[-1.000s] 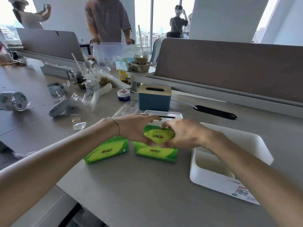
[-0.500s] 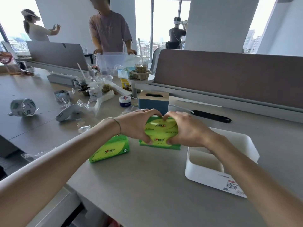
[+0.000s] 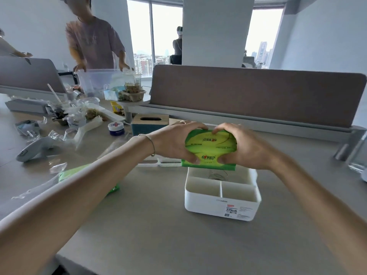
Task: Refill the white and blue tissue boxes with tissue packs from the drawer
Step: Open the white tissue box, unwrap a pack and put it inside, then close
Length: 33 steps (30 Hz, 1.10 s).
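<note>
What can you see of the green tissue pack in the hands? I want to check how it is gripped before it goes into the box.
The green tissue pack is a soft plastic-wrapped pack, bright green with lighter yellow-green curves and a small red logo. The left hand and right hand squeeze it from both sides, bulging its top. It is held above the back part of the open white box, its lower edge close to the rim; whether they touch is unclear.

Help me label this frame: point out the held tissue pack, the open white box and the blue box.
green tissue pack [image 3: 211, 147], head view, top face.
white tissue box [image 3: 218, 207], head view, front wall.
blue tissue box [image 3: 139, 129], head view, front wall.
</note>
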Tool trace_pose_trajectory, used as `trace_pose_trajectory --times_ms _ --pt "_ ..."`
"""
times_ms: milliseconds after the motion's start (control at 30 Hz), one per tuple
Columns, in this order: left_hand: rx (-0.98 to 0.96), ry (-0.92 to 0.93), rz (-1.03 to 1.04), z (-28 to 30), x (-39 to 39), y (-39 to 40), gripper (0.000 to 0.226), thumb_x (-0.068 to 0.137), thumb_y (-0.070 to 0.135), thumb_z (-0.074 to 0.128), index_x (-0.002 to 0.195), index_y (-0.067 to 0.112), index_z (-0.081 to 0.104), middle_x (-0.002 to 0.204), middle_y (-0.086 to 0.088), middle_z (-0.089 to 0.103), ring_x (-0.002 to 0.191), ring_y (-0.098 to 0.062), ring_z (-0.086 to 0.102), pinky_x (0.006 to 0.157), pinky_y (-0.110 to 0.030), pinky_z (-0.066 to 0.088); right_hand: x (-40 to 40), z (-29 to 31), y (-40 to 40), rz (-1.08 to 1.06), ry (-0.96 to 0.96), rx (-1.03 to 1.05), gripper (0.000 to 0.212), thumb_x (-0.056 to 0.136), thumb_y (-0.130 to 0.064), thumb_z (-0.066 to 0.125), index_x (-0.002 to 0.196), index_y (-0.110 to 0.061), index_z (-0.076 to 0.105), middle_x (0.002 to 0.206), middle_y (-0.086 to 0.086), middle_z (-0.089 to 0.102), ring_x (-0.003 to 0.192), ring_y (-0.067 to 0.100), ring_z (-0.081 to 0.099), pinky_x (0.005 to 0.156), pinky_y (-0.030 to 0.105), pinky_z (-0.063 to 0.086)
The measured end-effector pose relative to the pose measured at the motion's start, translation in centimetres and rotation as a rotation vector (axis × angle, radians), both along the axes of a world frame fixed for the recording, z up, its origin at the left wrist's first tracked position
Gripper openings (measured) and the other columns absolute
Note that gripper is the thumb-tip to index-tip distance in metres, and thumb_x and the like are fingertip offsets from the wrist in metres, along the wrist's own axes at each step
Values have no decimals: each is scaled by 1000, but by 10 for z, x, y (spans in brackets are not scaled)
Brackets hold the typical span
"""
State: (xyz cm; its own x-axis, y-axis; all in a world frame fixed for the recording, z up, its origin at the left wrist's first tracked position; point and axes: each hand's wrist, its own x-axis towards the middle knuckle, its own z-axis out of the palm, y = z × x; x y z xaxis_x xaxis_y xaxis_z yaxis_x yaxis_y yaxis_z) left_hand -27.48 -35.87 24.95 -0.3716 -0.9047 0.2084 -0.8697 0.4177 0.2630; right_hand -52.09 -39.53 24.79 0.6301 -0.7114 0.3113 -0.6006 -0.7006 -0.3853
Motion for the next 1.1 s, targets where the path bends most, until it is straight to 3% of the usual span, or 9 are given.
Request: trace_pose_trajectory --times_ms 133,267,467,733,800,900,1100 --pt "10 -22 -47 -10 -23 -13 97 67 56 86 149 33 39 139 10 53 124 -15 46 109 -39 39 -24 -8 -2 -33 17 -1 75 61 -35 89 127 -36 54 116 -10 59 106 15 55 86 35 49" --pt "15 -56 -40 -22 -32 -20 100 68 54 87 152 33 37 138 6 54 122 -15 45 100 -28 37 -32 -22 -7 -50 32 19 77 60 -36 90 128 -36 53 119 -10 58 108 13 53 86 31 45" --pt "96 -75 -4 -37 -29 -20 103 61 66 80 149 50 29 137 8 52 124 -15 45 104 -41 45 -30 -38 -10 -41 64 50 82 57 -43 89 129 -38 50 118 -10 58 110 13 52 92 35 48" --pt "110 -89 -2 -40 -20 -17 97 66 64 81 149 44 35 140 12 56 127 -13 48 107 -39 43 -20 -36 -13 13 58 105 78 64 -57 82 133 -46 46 128 -16 56 118 7 52 98 36 48" --pt "100 -53 24 -34 -12 -16 90 72 66 78 149 47 37 147 15 52 131 -10 46 111 -35 40 -10 -32 -11 20 33 87 70 73 -58 77 134 -47 46 137 -16 54 127 8 48 105 37 44" --pt "67 16 61 -27 12 -16 60 89 57 67 145 45 49 147 20 52 132 -4 47 112 -27 37 11 -29 -7 50 53 27 63 82 -51 73 139 -39 48 144 -10 51 134 11 42 110 36 39" --pt "112 -84 354 -55 74 -21 31 95 40 62 126 35 66 121 13 67 110 -12 62 95 -33 52 68 -22 -9 109 75 -22 41 88 -39 69 127 -32 60 133 -6 59 124 14 50 102 36 43"
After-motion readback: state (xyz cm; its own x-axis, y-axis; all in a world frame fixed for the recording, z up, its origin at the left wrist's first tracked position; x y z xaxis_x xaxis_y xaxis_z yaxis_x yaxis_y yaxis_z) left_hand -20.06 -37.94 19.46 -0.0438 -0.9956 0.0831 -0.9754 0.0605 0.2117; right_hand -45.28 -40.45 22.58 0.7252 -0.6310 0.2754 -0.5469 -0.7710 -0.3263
